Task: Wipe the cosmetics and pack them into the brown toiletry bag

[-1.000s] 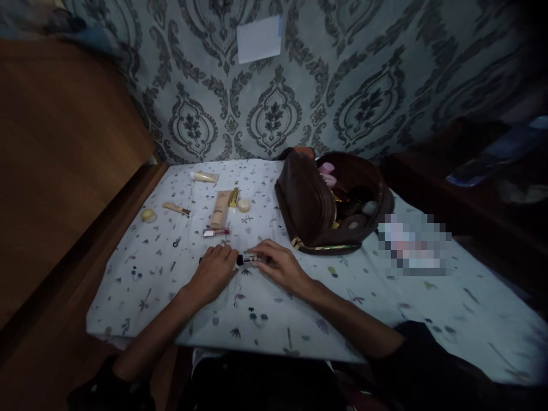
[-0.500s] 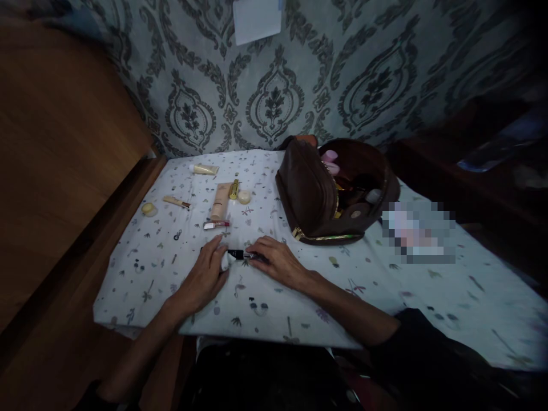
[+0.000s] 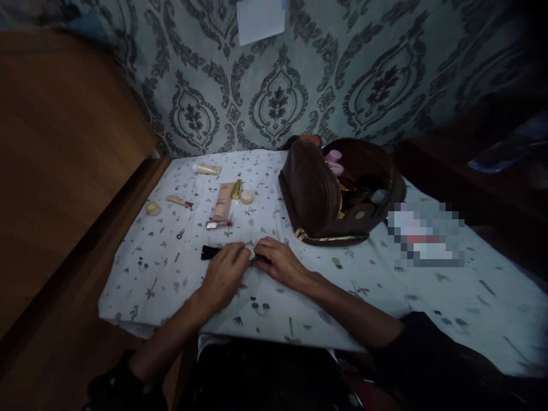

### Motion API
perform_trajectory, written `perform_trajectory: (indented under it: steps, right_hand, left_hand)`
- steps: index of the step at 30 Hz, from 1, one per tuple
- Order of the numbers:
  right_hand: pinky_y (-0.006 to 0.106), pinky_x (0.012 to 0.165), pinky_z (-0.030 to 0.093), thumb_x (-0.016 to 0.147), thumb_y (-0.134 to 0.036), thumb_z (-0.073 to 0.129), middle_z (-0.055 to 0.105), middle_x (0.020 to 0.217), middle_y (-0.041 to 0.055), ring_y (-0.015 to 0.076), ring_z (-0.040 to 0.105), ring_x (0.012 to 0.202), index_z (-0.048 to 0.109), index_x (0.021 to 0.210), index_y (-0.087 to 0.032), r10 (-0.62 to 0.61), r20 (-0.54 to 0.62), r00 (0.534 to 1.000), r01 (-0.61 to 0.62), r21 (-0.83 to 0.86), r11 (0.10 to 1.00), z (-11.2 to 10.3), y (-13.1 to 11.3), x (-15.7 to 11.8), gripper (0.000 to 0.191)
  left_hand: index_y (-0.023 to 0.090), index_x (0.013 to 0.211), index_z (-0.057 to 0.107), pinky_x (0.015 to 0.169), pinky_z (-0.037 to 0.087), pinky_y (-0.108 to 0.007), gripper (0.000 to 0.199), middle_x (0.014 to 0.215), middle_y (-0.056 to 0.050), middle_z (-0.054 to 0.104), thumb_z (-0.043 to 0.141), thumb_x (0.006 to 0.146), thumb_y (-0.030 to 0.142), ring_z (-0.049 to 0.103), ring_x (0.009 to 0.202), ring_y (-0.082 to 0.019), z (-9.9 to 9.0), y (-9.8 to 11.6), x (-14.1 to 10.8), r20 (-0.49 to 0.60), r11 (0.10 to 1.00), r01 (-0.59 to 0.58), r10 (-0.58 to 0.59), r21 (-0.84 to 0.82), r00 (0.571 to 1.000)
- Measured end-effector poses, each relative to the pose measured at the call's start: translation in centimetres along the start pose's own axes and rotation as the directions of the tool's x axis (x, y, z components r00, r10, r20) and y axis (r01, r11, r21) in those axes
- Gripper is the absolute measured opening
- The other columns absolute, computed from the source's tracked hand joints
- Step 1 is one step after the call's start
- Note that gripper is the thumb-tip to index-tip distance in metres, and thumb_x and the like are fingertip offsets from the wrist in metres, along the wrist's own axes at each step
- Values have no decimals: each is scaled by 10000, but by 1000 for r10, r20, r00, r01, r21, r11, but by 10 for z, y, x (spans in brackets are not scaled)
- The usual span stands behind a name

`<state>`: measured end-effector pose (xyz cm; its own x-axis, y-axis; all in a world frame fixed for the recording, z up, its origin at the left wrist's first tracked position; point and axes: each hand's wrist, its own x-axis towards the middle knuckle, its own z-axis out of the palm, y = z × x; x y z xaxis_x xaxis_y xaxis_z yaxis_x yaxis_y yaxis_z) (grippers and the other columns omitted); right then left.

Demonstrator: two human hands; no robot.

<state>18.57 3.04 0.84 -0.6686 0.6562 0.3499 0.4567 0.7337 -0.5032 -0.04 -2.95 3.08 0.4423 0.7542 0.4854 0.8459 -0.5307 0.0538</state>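
Observation:
My left hand point(image 3: 228, 273) is closed over the near middle of the patterned cloth, its fingers around something white that barely shows at the fingertips. From under its left side sticks out the end of a black tube point(image 3: 209, 252). My right hand point(image 3: 280, 261) is closed close beside it, gripping a small dark item point(image 3: 262, 258) mostly hidden by the fingers. The fingertips of both hands nearly meet. Beyond them lie a red-and-white lip tube point(image 3: 219, 225), a beige tube point(image 3: 222, 201), a gold tube point(image 3: 237, 189) and a small round jar point(image 3: 247, 197).
An open brown bag point(image 3: 312, 191) with cosmetics inside stands at the back right. Farther left lie a cream tube point(image 3: 208, 169), a slim tan tube point(image 3: 180, 201) and a yellow item point(image 3: 153, 208). A blurred-out object point(image 3: 423, 235) lies on the right.
My left hand has moved right, toward my right hand, uncovering the black tube's left end and covering its middle. My right hand has stayed nearly in place, still closed.

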Motion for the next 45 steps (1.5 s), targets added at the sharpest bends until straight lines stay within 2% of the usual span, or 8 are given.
perform_trajectory:
  steps: [3,7,18,30,34,37,42,45]
  right_hand:
    - [294,728,472,868,-191,648,634,841,56,192,577,835,662,889,-163,-11,-12,1000,11,28,1000,1,1,-1,37]
    - [298,745,485,890,-212,621,648,878,63,191,589,850,676,992,-173,-14,-23,1000,16,71,997,1,2,-2,122]
    - [314,719,494,903,-229,595,648,866,68,196,589,826,677,1001,-176,-20,-26,999,22,87,996,1,3,-2,138]
    - [301,687,501,937,-260,551,666,852,63,172,600,777,668,1012,-179,-27,-70,997,38,151,988,2,1,-3,161]
    - [301,673,491,929,-235,554,650,820,58,177,587,769,661,996,-173,-48,-85,995,59,136,989,3,2,-3,140]
    - [295,664,481,922,-226,566,638,807,53,179,578,768,656,989,-169,-61,-93,994,73,131,989,3,2,-3,126]
    - [299,690,472,918,-227,576,637,824,59,191,576,805,656,979,-179,-69,-72,995,76,100,992,2,2,-4,111]
    - [308,714,473,927,-237,562,641,834,63,198,576,825,657,958,-185,-85,-58,995,88,67,994,2,2,-5,112]
  left_hand:
    - [188,1044,595,793,532,-320,163,1095,-97,603,509,921,128,593,978,-218,5,1,-1,4,998,31,-31,63,1000]
    - [187,1031,617,761,522,-307,169,1039,-85,588,495,927,133,574,973,-218,-3,-6,-6,37,992,115,-118,61,992]
    - [197,986,651,754,515,-321,165,976,-62,576,493,940,212,577,921,-207,-19,-48,-25,4,932,363,-363,7,932]
    - [177,992,652,795,507,-349,192,943,-57,567,470,947,218,569,881,-200,-28,-59,-33,52,906,420,-418,-58,907]
    - [175,1029,638,780,513,-357,189,983,-80,573,471,946,208,559,913,-215,-29,-52,-28,-24,927,375,-374,30,927]
    - [196,1088,611,795,519,-350,193,1030,-84,572,477,950,202,553,947,-210,-27,-33,-21,-65,955,294,-292,25,954]
    - [210,1149,577,813,522,-358,241,1058,-85,562,444,954,162,534,998,-229,-13,2,-7,44,990,142,-142,8,989]
    - [194,1156,565,830,518,-391,252,1079,-98,550,455,937,132,520,1004,-246,-7,10,-2,106,992,114,-119,51,987]
